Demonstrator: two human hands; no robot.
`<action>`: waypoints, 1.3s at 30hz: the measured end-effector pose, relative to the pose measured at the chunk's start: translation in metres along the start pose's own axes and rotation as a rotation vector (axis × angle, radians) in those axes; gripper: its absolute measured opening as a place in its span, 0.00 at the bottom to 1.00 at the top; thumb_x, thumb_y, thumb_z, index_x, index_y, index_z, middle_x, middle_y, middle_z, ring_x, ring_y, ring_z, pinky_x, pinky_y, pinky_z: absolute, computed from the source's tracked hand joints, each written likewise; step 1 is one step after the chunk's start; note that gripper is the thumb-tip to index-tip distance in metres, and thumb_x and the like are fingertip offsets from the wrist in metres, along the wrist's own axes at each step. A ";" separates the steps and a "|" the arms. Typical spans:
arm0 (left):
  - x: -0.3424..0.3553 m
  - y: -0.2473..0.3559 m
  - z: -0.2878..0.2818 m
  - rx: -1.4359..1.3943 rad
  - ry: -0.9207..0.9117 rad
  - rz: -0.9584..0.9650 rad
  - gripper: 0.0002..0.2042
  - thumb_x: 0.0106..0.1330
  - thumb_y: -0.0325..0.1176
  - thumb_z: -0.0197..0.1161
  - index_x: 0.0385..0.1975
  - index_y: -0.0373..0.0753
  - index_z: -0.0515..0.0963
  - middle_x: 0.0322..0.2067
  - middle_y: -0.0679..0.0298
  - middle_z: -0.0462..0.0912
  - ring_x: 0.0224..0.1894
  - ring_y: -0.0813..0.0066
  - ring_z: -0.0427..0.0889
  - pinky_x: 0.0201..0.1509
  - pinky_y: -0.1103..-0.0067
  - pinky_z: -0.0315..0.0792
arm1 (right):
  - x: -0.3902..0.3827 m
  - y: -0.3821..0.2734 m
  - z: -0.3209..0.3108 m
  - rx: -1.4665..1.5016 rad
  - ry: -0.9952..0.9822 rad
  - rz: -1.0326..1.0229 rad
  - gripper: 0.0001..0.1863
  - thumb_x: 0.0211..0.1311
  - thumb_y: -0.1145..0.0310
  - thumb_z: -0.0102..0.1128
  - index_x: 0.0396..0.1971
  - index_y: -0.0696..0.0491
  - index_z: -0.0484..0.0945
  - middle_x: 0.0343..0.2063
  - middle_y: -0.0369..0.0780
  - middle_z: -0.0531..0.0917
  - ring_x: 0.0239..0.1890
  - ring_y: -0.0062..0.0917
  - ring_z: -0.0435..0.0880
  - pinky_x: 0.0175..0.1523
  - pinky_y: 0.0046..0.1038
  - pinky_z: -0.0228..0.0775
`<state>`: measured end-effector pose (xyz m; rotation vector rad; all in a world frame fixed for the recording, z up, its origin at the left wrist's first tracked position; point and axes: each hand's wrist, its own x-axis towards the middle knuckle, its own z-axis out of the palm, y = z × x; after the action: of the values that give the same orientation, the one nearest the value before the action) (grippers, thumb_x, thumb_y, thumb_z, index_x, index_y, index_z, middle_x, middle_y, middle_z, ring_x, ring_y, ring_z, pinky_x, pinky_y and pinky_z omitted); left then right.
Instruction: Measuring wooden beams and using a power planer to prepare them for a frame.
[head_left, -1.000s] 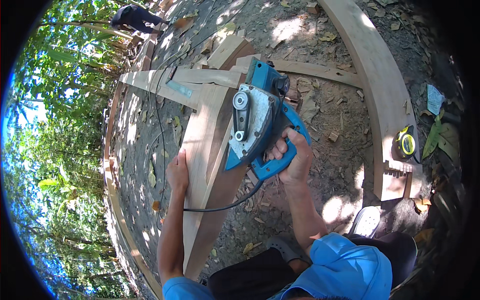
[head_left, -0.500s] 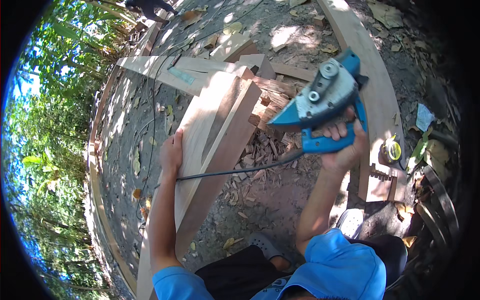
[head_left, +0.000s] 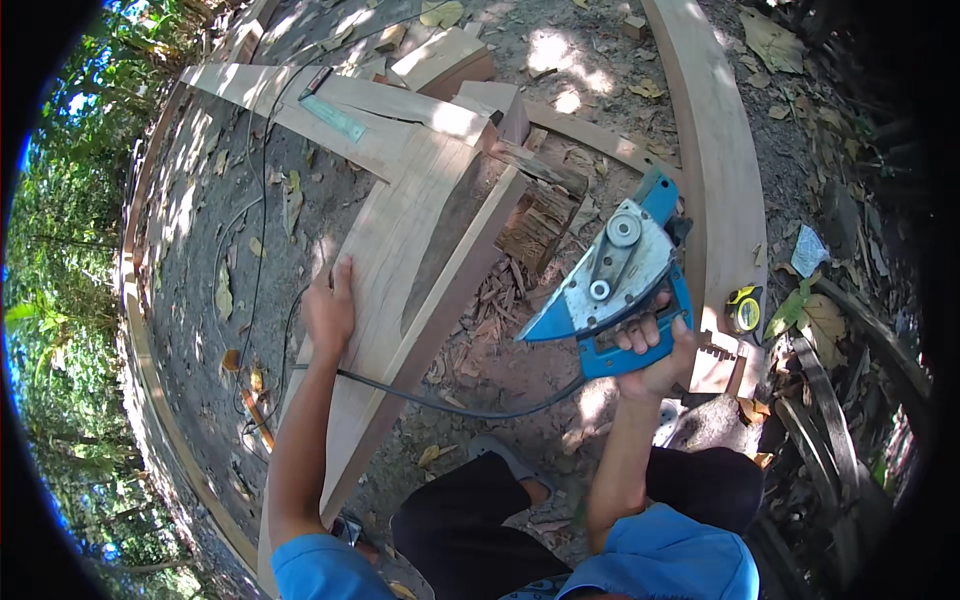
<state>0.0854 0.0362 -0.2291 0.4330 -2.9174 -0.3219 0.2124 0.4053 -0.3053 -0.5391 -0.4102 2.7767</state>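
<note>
My right hand (head_left: 655,350) is wrapped round the handle of a teal electric hand planer (head_left: 615,270), held up off the wood. Its side shows two pulleys and a drive belt. A black cord (head_left: 470,403) runs from its handle leftward across a thick wooden board (head_left: 400,250). That board slopes from beside my left arm up to the far pieces of timber. My left hand (head_left: 330,305) grips the board's left edge, thumb on top and the other fingers partly hidden. A try square (head_left: 335,117) lies on a tapered plank (head_left: 260,95) beyond.
A long plank (head_left: 715,160) stands to the right, with a yellow tape measure (head_left: 745,310) beside its near end. Wood blocks (head_left: 445,65) and a rough log support (head_left: 540,220) lie ahead. Wood chips, leaves and a loose cord cover the ground. An orange-handled tool (head_left: 258,420) lies at left.
The planer in my right hand has come lower and slightly left, tilting a little. My left hand stays on the board. The view has shifted, and a figure at the far left has left it.
</note>
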 end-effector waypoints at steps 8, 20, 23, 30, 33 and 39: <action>0.014 -0.037 0.011 -0.085 -0.051 0.258 0.19 0.67 0.42 0.48 0.28 0.30 0.74 0.25 0.44 0.77 0.29 0.46 0.76 0.33 0.64 0.67 | -0.057 0.087 0.005 0.202 -0.050 0.229 0.19 0.55 0.56 0.56 0.42 0.51 0.70 0.16 0.32 0.70 0.18 0.20 0.70 0.29 0.29 0.67; 0.002 -0.009 0.010 -0.224 -0.063 0.096 0.26 0.71 0.47 0.46 0.30 0.24 0.76 0.22 0.52 0.78 0.25 0.67 0.72 0.33 0.71 0.66 | -0.078 0.147 -0.013 0.446 -0.151 0.439 0.13 0.54 0.69 0.58 0.37 0.54 0.68 0.18 0.36 0.71 0.21 0.21 0.71 0.36 0.31 0.66; -0.001 -0.009 0.010 -0.199 -0.036 0.110 0.27 0.71 0.48 0.45 0.30 0.24 0.77 0.22 0.50 0.78 0.25 0.65 0.73 0.33 0.70 0.66 | -0.077 0.151 -0.003 0.453 -0.142 0.408 0.13 0.55 0.69 0.57 0.39 0.56 0.68 0.18 0.36 0.71 0.21 0.22 0.71 0.35 0.30 0.66; 0.003 -0.010 0.006 -0.117 -0.065 0.101 0.31 0.71 0.54 0.43 0.38 0.25 0.78 0.26 0.53 0.81 0.29 0.70 0.76 0.36 0.71 0.69 | -0.039 0.134 0.008 0.362 -0.163 0.307 0.18 0.56 0.70 0.55 0.46 0.60 0.69 0.17 0.36 0.70 0.20 0.20 0.70 0.31 0.28 0.66; 0.001 -0.008 0.009 -0.080 -0.068 0.062 0.31 0.71 0.54 0.42 0.38 0.25 0.78 0.26 0.53 0.81 0.30 0.71 0.76 0.36 0.71 0.69 | -0.026 0.124 0.011 0.372 -0.148 0.311 0.17 0.56 0.70 0.56 0.44 0.60 0.69 0.17 0.36 0.70 0.20 0.20 0.69 0.30 0.28 0.65; 0.002 -0.007 0.008 -0.149 -0.011 0.095 0.31 0.71 0.54 0.41 0.31 0.25 0.77 0.21 0.54 0.77 0.24 0.70 0.73 0.31 0.71 0.65 | 0.005 0.109 0.026 0.391 -0.117 0.300 0.14 0.56 0.67 0.58 0.39 0.57 0.70 0.16 0.36 0.71 0.18 0.20 0.69 0.28 0.27 0.64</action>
<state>0.0841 0.0302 -0.2383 0.2699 -2.8871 -0.5247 0.1740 0.3012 -0.3192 -0.3684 0.2103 3.0684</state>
